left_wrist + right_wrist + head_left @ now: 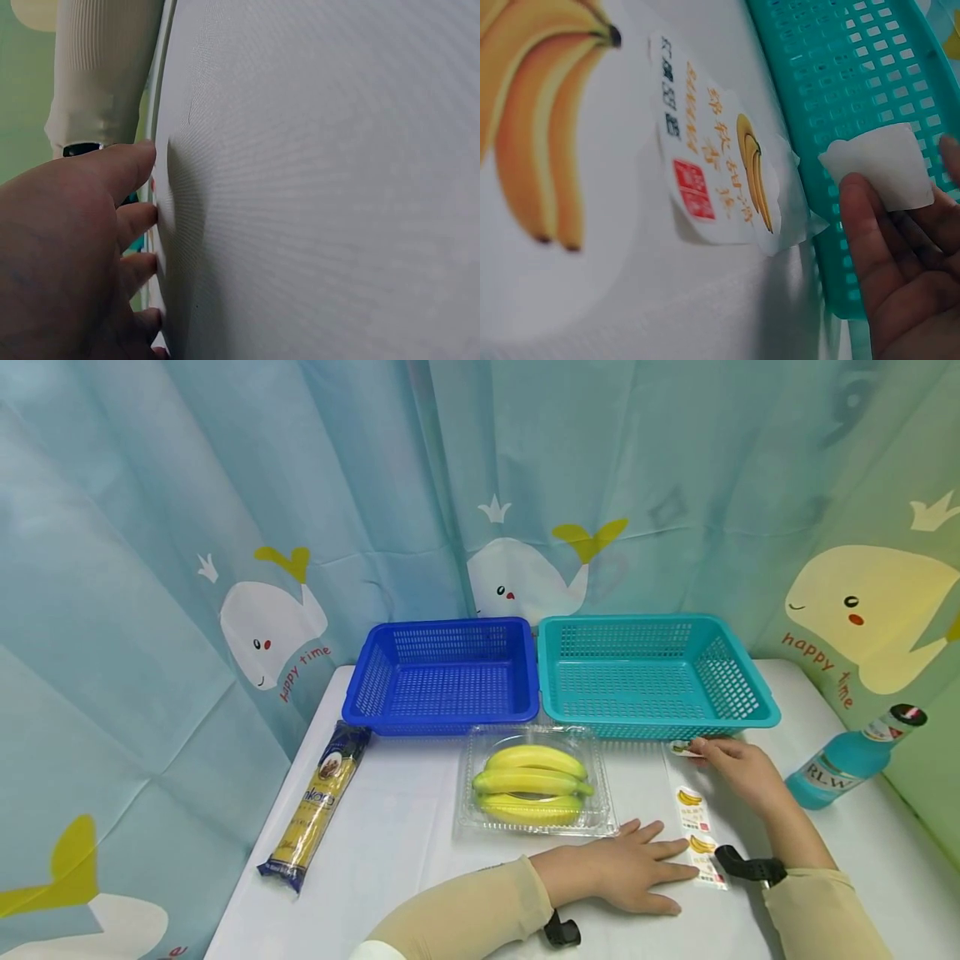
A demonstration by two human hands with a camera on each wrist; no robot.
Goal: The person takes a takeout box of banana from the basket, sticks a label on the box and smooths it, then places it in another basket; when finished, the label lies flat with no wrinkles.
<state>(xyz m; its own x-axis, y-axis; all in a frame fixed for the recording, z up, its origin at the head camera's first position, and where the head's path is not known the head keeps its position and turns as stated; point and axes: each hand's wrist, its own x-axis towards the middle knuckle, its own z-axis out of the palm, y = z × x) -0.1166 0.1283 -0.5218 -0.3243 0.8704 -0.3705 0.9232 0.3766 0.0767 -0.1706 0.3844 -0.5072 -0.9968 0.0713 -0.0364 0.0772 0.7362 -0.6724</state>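
Observation:
My right hand (pixel 744 770) pinches a banana sticker (pixel 885 166) by its edge, close to the front of the teal basket (pixel 660 727). The sticker curls, and its plain white back shows in the right wrist view. Below it lies a strip of banana stickers (pixel 694 810), with orange lettering and a red square visible from close up. Fingers spread, my left hand (pixel 626 870) lies flat on the white table, its fingertips at the lower part of the strip. Left of the strip sits a clear plastic box (pixel 472 814) holding several bananas (pixel 532 782).
A blue basket (pixel 442 727) stands beside the teal one at the back. On the left lies a pack of spaghetti (pixel 318 802). A bottle of blue drink (pixel 847 764) stands to the right of my right hand. Behind everything hangs a whale-print curtain (pixel 390 485).

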